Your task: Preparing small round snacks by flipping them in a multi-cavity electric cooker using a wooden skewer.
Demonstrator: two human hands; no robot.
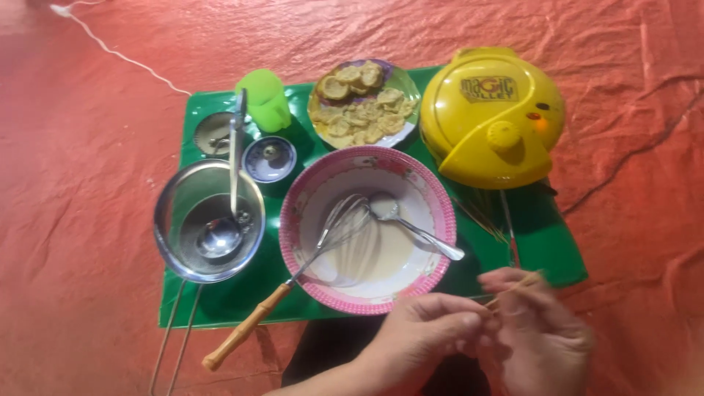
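— Holding what, down at five o'clock?

— A thin wooden stick (pixel 513 287); left hand (pixel 422 330) and right hand (pixel 543 334) both pinch it, fingertips closed on it, just below the pink bowl (pixel 438 220).

— And in that bowl?

— Pale batter, a whisk (pixel 323 246) and a spoon (pixel 414 226). At one o'clock sits a yellow round cooker (pixel 491 117); at twelve, a plate of small cakes (pixel 363 106); at nine, a metal strainer (pixel 209 220) with a ladle (pixel 227 198).
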